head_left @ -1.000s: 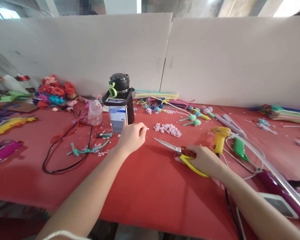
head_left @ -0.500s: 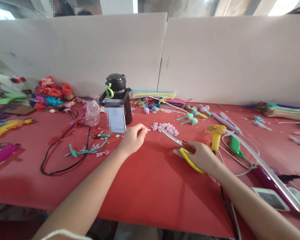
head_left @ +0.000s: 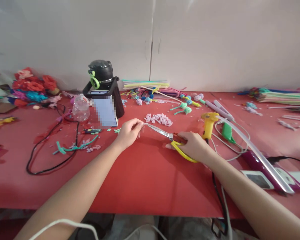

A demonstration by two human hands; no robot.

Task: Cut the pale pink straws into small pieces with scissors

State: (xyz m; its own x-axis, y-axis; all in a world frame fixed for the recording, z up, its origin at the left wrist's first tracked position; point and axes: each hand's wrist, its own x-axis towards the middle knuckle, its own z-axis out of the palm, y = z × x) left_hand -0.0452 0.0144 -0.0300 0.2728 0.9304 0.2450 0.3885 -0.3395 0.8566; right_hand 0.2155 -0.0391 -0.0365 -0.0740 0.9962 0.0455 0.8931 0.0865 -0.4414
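My left hand (head_left: pixel 130 133) is closed in a pinch on a tiny pale pink piece (head_left: pixel 144 123), apparently a bit of pipe cleaner, mostly hidden by the fingertips. In my right hand (head_left: pixel 193 146) are scissors (head_left: pixel 160 131) with yellow and red handles. Their blades point left, tips right at the pinched piece; whether the blades are parted there is too small to tell. Just behind the blades lies a pile of short pale pink pieces (head_left: pixel 159 119) on the red tabletop (head_left: pixel 145 180).
A yellow glue gun (head_left: pixel 209 125) with a long clear glue stick stands right of my right hand. Behind my left hand are a phone (head_left: pixel 105 111), a black flask (head_left: pixel 101 71) and a plastic bottle (head_left: pixel 81 107). A black cable (head_left: pixel 30 156) loops at left. Pipe cleaner bundles (head_left: pixel 277 95) lie right.
The scissor tips have moved from beside the pink pile to my left fingertips. Both hands keep their holds. The view has tilted down and turned slightly right.
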